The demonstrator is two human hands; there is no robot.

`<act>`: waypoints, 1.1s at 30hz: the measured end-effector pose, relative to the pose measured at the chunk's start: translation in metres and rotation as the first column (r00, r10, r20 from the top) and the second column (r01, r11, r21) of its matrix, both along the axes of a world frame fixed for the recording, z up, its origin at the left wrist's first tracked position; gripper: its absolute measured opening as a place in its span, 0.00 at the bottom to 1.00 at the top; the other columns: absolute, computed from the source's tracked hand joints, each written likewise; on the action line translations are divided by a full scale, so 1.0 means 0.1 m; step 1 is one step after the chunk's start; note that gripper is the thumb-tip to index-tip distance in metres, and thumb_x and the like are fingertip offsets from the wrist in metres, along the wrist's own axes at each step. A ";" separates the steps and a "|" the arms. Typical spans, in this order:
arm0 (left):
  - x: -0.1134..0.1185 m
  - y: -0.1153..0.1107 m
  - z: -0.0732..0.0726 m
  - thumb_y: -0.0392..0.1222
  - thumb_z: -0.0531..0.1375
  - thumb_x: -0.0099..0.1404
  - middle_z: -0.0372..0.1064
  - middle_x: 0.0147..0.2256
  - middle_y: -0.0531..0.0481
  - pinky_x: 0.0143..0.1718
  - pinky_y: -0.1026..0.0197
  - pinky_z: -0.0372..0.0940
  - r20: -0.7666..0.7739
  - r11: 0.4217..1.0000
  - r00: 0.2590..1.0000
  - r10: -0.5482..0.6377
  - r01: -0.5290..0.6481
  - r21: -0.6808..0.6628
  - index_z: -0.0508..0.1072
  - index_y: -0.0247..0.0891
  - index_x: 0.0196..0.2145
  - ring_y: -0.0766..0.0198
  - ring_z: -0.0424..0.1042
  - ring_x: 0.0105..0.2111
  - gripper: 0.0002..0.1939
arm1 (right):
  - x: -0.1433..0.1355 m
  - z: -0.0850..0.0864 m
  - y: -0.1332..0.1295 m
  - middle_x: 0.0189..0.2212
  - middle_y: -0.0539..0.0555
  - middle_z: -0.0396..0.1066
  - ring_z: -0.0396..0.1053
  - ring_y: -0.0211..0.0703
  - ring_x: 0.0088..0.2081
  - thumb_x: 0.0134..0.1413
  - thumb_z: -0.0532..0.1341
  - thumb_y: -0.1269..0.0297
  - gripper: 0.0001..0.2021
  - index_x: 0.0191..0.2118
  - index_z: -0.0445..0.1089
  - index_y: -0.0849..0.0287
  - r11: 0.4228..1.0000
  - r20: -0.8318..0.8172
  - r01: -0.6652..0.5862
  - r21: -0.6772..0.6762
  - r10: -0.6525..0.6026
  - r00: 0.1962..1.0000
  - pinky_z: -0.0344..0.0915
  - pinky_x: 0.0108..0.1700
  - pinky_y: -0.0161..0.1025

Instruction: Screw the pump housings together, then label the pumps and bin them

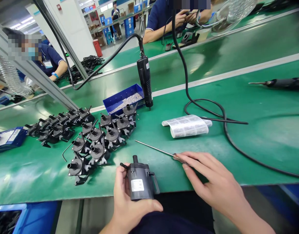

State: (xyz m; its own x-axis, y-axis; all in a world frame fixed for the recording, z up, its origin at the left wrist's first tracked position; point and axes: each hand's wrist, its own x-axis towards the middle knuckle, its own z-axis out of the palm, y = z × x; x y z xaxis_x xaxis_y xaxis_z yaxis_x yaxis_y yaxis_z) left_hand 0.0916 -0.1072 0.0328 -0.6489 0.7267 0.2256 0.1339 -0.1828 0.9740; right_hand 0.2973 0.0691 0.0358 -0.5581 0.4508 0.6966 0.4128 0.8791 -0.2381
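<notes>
At the front edge of the green bench, my left hand [130, 201] is closed round a black pump [141, 182] with a white label on its side and a short spout on top. My right hand [210, 175] grips the handle end of a thin screwdriver [156, 149], whose shaft lies low over the bench and points left. Most of the handle is hidden by my fingers. Left of the held pump stand several similar black pumps [98, 152] in a cluster. Beyond the screwdriver lies a curled sheet of labels [188, 126].
A blue bin [108, 104] of small screws sits behind the pumps, beside a hanging electric screwdriver [145, 79]. Another electric screwdriver [286, 83] lies at right. A black cable [227, 133] loops over the bench [261, 149]. Co-workers sit across; a blue crate [25, 217] stands lower left.
</notes>
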 end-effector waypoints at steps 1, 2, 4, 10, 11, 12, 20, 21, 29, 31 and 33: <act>0.00 0.00 0.00 0.53 0.83 0.37 0.72 0.49 0.43 0.43 0.61 0.78 -0.042 1.000 0.999 -0.013 0.012 -0.006 0.63 0.38 0.57 0.57 0.79 0.44 0.55 | 0.00 0.01 0.00 0.56 0.46 0.71 0.69 0.35 0.54 0.68 0.62 0.69 0.17 0.60 0.72 0.51 1.000 0.003 0.003 -0.001 -0.003 1.000 0.64 0.59 0.38; -0.01 0.00 0.00 0.52 0.83 0.39 0.71 0.51 0.43 0.45 0.59 0.78 -0.101 1.000 0.995 -0.023 0.021 -0.021 0.63 0.39 0.58 0.56 0.79 0.46 0.54 | -0.01 0.01 -0.01 0.56 0.46 0.71 0.69 0.35 0.54 0.68 0.62 0.69 0.17 0.60 0.72 0.51 1.000 0.007 0.005 -0.003 -0.005 1.000 0.65 0.59 0.38; -0.02 0.00 0.01 0.54 0.82 0.41 0.69 0.54 0.42 0.49 0.56 0.77 -0.260 0.998 0.965 -0.036 0.020 -0.064 0.64 0.40 0.59 0.54 0.78 0.50 0.53 | -0.01 0.02 -0.01 0.55 0.47 0.71 0.68 0.35 0.54 0.68 0.62 0.69 0.18 0.60 0.72 0.51 1.000 0.016 0.007 -0.012 -0.007 1.000 0.65 0.58 0.38; -0.08 0.02 0.05 0.55 0.80 0.47 0.67 0.54 0.46 0.52 0.59 0.74 -0.511 0.991 0.855 -0.083 0.018 -0.132 0.65 0.45 0.59 0.58 0.75 0.52 0.47 | -0.01 0.04 -0.03 0.55 0.46 0.71 0.67 0.34 0.54 0.67 0.62 0.72 0.19 0.60 0.72 0.50 0.998 0.025 0.023 -0.052 -0.022 0.999 0.65 0.58 0.37; -0.08 0.02 0.05 0.55 0.80 0.48 0.67 0.55 0.47 0.52 0.59 0.74 -0.509 0.990 0.856 -0.086 0.018 -0.137 0.65 0.46 0.59 0.59 0.75 0.52 0.47 | -0.01 0.05 -0.03 0.55 0.46 0.71 0.67 0.33 0.54 0.67 0.62 0.72 0.19 0.60 0.72 0.50 0.998 0.026 0.026 -0.058 -0.024 0.999 0.65 0.58 0.37; -0.09 0.02 0.04 0.55 0.80 0.47 0.67 0.55 0.47 0.52 0.60 0.74 -0.508 0.990 0.857 -0.089 0.021 -0.140 0.65 0.46 0.59 0.60 0.75 0.52 0.47 | -0.02 0.05 -0.03 0.55 0.46 0.71 0.67 0.33 0.54 0.66 0.62 0.72 0.19 0.60 0.72 0.50 0.998 0.025 0.026 -0.062 -0.025 0.999 0.65 0.57 0.37; -0.09 0.02 0.04 0.55 0.80 0.48 0.66 0.54 0.48 0.52 0.61 0.73 -0.539 0.991 0.837 -0.097 0.032 -0.130 0.65 0.45 0.59 0.61 0.74 0.52 0.47 | -0.02 0.07 -0.03 0.55 0.46 0.71 0.67 0.33 0.54 0.67 0.62 0.71 0.18 0.59 0.73 0.51 0.997 0.021 0.028 -0.065 -0.026 0.999 0.66 0.57 0.36; -0.09 0.02 0.05 0.55 0.80 0.48 0.67 0.54 0.48 0.52 0.61 0.73 -0.540 0.991 0.836 -0.097 0.032 -0.129 0.65 0.45 0.59 0.61 0.74 0.52 0.46 | -0.02 0.07 -0.04 0.55 0.46 0.71 0.67 0.33 0.54 0.67 0.62 0.71 0.18 0.59 0.73 0.51 0.997 0.023 0.028 -0.066 -0.026 0.999 0.66 0.57 0.36; -0.06 0.06 0.08 0.55 0.80 0.47 0.65 0.50 0.48 0.49 0.61 0.73 -0.533 0.993 0.841 -0.087 0.029 -0.115 0.66 0.44 0.57 0.62 0.72 0.49 0.45 | 0.00 0.06 -0.04 0.55 0.45 0.71 0.67 0.32 0.54 0.67 0.62 0.71 0.18 0.60 0.73 0.50 0.997 0.025 0.030 -0.064 -0.028 0.999 0.66 0.57 0.35; -0.06 0.05 0.09 0.55 0.81 0.46 0.65 0.49 0.49 0.48 0.61 0.73 -0.513 0.993 0.855 -0.082 0.024 -0.119 0.65 0.45 0.58 0.63 0.71 0.48 0.46 | 0.00 0.06 -0.04 0.55 0.45 0.71 0.67 0.32 0.55 0.67 0.62 0.72 0.18 0.59 0.73 0.51 0.998 0.022 0.028 -0.059 -0.027 0.999 0.65 0.58 0.35; -0.06 0.04 0.09 0.53 0.82 0.43 0.64 0.49 0.49 0.47 0.62 0.72 -0.478 0.992 0.875 -0.078 0.023 -0.121 0.65 0.45 0.58 0.63 0.71 0.47 0.49 | 0.00 0.05 -0.04 0.55 0.46 0.71 0.67 0.32 0.55 0.67 0.62 0.71 0.18 0.59 0.73 0.51 0.998 0.020 0.027 -0.048 -0.027 0.999 0.65 0.58 0.35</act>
